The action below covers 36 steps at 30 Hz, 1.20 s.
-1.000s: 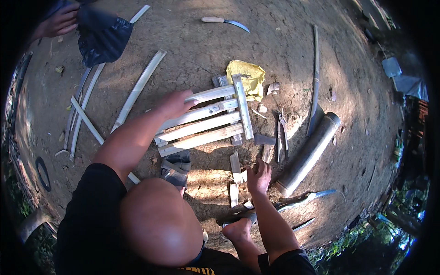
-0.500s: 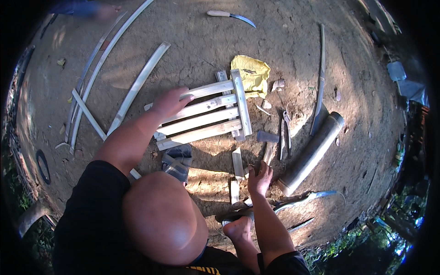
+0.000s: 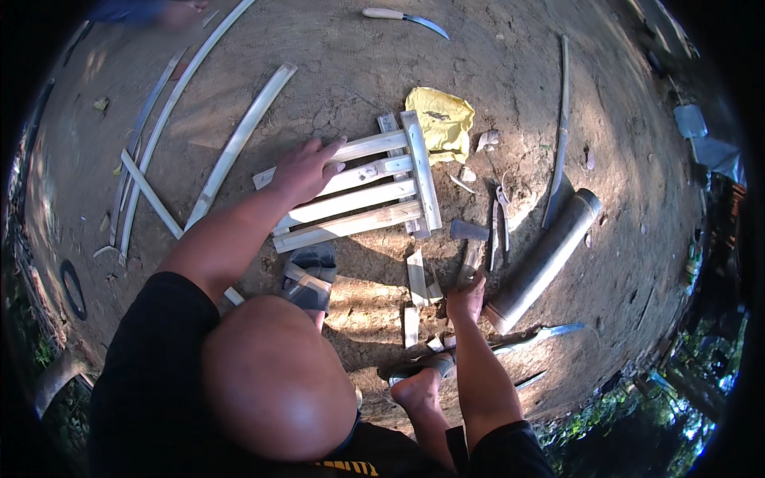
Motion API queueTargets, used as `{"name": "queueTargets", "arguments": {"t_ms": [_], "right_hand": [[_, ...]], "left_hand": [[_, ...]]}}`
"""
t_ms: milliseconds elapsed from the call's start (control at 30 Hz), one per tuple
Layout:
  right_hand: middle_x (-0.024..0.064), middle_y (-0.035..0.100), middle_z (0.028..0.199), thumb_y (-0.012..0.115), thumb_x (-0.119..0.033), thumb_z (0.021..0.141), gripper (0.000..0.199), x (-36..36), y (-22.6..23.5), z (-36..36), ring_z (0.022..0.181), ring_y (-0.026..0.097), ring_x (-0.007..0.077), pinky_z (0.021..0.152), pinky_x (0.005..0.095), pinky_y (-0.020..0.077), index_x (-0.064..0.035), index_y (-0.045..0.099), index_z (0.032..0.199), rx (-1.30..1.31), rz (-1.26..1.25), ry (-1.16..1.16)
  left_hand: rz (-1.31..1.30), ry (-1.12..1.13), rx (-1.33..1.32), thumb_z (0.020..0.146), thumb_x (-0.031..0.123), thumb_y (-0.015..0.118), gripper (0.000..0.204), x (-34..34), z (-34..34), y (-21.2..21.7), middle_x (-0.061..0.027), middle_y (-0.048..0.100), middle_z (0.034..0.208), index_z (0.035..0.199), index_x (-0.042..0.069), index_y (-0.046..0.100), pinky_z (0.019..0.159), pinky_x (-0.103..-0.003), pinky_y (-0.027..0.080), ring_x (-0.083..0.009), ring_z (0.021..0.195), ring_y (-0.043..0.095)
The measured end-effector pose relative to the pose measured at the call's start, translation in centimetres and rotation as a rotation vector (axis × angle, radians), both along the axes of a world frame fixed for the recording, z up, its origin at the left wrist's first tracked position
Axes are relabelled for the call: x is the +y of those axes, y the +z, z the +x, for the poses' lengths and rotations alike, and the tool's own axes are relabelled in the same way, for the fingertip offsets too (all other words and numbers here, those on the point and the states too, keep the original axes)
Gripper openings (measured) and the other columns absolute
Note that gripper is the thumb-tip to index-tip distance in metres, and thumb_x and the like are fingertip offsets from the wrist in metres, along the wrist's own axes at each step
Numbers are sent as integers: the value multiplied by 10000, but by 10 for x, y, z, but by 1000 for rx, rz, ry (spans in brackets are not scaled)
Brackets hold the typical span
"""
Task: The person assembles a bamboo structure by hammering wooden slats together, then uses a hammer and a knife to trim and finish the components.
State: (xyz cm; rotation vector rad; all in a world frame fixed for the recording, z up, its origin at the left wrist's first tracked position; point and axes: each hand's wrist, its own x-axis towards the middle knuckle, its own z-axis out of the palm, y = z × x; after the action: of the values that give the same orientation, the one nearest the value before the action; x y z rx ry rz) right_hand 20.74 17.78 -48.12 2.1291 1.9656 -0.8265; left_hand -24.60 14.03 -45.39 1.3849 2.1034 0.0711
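A slatted wooden frame (image 3: 370, 191) lies on the ground in front of me, its pale slats joined to crosspieces at the right end. My left hand (image 3: 305, 171) grips its upper slats near the left end, thumb and fingers around the wood. To the right, a hatchet (image 3: 470, 259) with a flat grey metal head lies on the soil. Around the lower end of its wooden handle, my right hand (image 3: 466, 299) is closed; the palm hides part of the grip. Short wood offcuts (image 3: 417, 277) lie just left of this hand.
Pliers (image 3: 500, 227) and a thick dark bamboo tube (image 3: 546, 259) lie at right, a sheathed-looking blade (image 3: 538, 338) below. A yellow bag (image 3: 441, 123) touches the frame's far corner. Long strips (image 3: 243, 143) lie left; a curved knife (image 3: 406, 21) is far off. Another person's hand (image 3: 185, 12) shows top left.
My right hand has moved slightly up and right from beside the offcuts and closed on the hatchet handle. My left hand stays on the frame, shifted a little rightward.
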Motion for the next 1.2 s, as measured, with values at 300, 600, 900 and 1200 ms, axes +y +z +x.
{"name": "queueTargets", "arguments": {"t_ms": [300, 600, 900, 1200], "right_hand": [[144, 581, 872, 584, -104, 855, 504, -14, 41, -36, 754, 568, 273, 721, 411, 475, 1, 440, 1326, 371, 0, -70], [41, 550, 653, 502, -158, 1027, 303, 10, 74, -129, 567, 528, 111, 528, 300, 444, 31, 523, 1263, 649, -84, 68], [163, 630, 789, 496, -185, 1020, 478, 28, 60, -137, 683, 642, 245, 621, 382, 510, 84, 419, 1408, 478, -153, 152], [146, 590, 963, 471, -73, 1023, 416, 58, 98, -205, 740, 583, 176, 673, 314, 517, 82, 394, 1401, 883, 222, 325]], "left_hand": [[-140, -68, -59, 1083, 435, 364, 521, 3, -14, -3, -211, 473, 1492, 1587, 342, 274, 1101, -506, 425, -390, 1375, 469], [-35, -117, -17, 1065, 474, 385, 547, 2, -17, -17, -206, 543, 1409, 1583, 327, 287, 1068, -500, 456, -381, 1308, 531], [-47, -116, -71, 1065, 471, 376, 553, 15, -13, -13, -188, 594, 1309, 1586, 306, 286, 1054, -505, 445, -375, 1242, 568], [15, -71, -71, 1057, 408, 424, 530, 7, -12, -18, -150, 633, 1229, 1571, 313, 333, 1040, -488, 441, -347, 1193, 596]]}}
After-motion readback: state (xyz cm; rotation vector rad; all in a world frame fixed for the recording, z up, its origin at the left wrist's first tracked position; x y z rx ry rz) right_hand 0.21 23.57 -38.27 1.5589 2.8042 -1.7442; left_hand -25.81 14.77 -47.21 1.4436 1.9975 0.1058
